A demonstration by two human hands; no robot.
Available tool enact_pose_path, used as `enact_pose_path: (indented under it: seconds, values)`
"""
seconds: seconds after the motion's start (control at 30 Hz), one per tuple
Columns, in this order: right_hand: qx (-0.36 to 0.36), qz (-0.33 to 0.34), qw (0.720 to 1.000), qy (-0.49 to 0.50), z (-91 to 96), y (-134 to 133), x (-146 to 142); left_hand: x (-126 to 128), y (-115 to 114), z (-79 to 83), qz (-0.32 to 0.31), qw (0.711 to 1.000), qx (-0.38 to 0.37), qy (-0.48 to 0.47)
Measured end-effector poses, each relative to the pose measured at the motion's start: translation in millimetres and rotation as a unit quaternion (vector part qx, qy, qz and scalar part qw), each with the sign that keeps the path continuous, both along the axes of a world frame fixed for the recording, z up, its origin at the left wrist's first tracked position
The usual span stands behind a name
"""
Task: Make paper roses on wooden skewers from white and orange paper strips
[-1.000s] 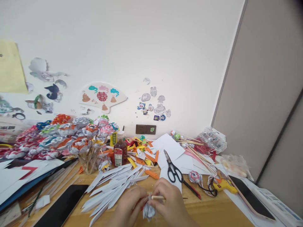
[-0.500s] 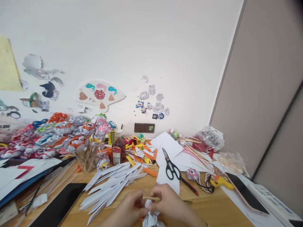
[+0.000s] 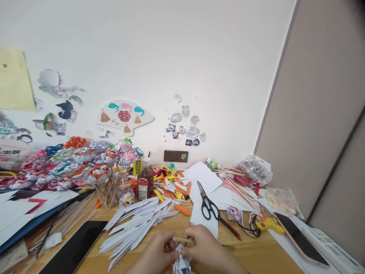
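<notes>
"What's biggest?"
"The table, with white strips fanned left of centre."
"And the hands?"
"At the near side: left hand and right hand, fingertips close together. The folded white paper is low between them, toward the near side."
"Where's the stick?"
"Just to the far side of the paper, long axis left to right (whether the two touch, I can't tell). The right hand is nearer to it; one end points toward the left hand."
"How are the fingers?"
"Curled in, both: the left pinches the paper's left side, the right grips the stick, thumb against the paper."
</notes>
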State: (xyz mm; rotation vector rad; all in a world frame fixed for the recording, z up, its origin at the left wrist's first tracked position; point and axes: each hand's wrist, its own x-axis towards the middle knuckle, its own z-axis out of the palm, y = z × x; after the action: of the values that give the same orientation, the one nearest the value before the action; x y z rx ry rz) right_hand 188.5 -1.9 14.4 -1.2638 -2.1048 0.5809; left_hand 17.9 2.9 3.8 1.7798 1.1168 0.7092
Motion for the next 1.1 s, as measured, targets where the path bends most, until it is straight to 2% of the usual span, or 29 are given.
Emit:
enact_pose_path:
  seconds: [0.1, 0.27, 0.5, 0.7, 0.83, 1.1]
  values:
    - [-0.002, 0.009, 1.000, 0.005, -0.9, 0.9, 1.4, 0.4, 0.9, -1.5, 0.009, 1.000, -0.004, -0.011]
    - [-0.002, -0.022, 1.000, 0.022, -0.1, -0.3, -0.8, 0.4, 3.4, -3.8, 0.005, 0.999, -0.019, -0.029]
    - [-0.104, -0.014, 0.993, 0.043, 3.0, 4.6, -0.8, -3.9, 6.0, -5.9, 0.052, 0.998, 0.002, -0.020]
    - [-0.093, -0.031, 0.994, 0.050, 3.5, 0.1, -6.4, -6.6, 10.0, -11.9, 0.071, 0.997, 0.015, -0.012]
    - [-0.082, -0.049, 0.995, 0.020, 7.8, -4.0, -9.7, -7.4, 12.3, -13.8, 0.049, 0.999, 0.005, -0.003]
    - [-0.074, -0.047, 0.996, 0.014, 14.1, -8.5, -12.0, -9.0, 8.7, -5.5, 0.022, 1.000, 0.018, 0.002]
